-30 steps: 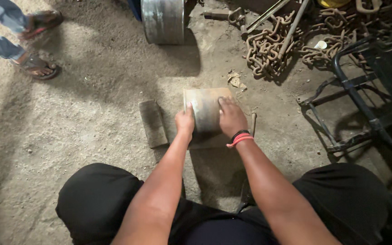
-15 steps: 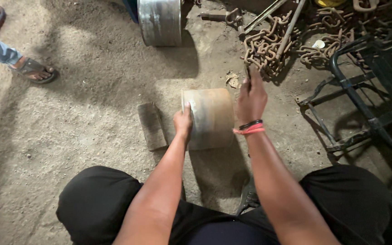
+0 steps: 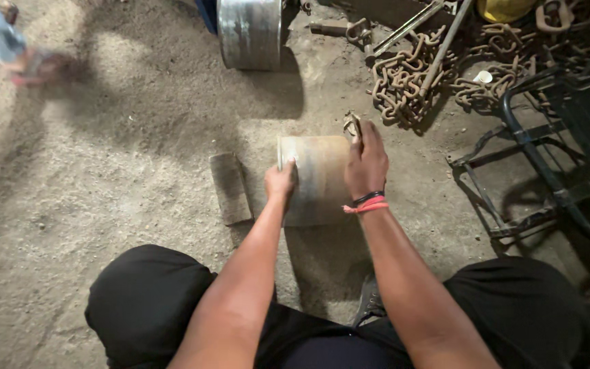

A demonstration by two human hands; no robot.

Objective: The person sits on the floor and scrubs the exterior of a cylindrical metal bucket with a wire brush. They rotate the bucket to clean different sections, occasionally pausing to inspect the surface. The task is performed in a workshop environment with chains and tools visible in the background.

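Observation:
A dull metal cylinder [image 3: 319, 179] lies on its side on the sandy floor in front of my knees. My left hand [image 3: 281, 181] grips its left rim, fingers curled over the edge. My right hand [image 3: 366, 162] rests on the cylinder's right end, fingers stretched forward toward a small bent metal piece [image 3: 351, 125] at the far rim. Red and black bands circle my right wrist. Whether the right fingers hold that small piece cannot be told.
A flat rectangular block [image 3: 231, 188] lies left of the cylinder. A large steel drum [image 3: 249, 32] stands at the back. Rusty chains [image 3: 404, 78] and rods are piled at the back right, a dark metal frame [image 3: 548, 164] at the right. Another person's sandalled foot [image 3: 35, 68] is at the far left.
My right hand slid from the cylinder's near top to its far right end. The cylinder tipped from standing on end to lying on its side. The other person's feet moved.

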